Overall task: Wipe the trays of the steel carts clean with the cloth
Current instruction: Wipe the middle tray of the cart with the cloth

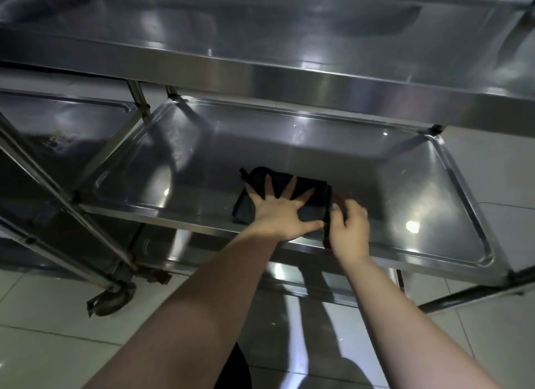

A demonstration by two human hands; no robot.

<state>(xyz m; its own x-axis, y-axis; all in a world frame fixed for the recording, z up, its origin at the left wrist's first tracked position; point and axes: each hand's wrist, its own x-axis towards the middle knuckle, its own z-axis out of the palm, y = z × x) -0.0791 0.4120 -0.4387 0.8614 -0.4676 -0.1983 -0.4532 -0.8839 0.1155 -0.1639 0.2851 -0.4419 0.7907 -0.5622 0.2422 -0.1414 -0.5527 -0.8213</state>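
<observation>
A dark folded cloth (301, 187) lies on the middle steel tray (405, 215) of the cart, near the tray's front rim. My left hand (278, 212) lies flat on the cloth with fingers spread wide and pressed down. My right hand (348, 229) is just to its right, fingers curled round the cloth's right edge, pinching it at the tray's front rim. Part of the cloth is hidden under both hands.
The cart's top tray (260, 41) overhangs above the middle one. A second cart's tray (58, 134) with some debris stands to the left, behind slanted steel posts (58, 191). A caster wheel (115, 297) sits on the pale tiled floor (43, 345). A lower tray shows beneath my arms.
</observation>
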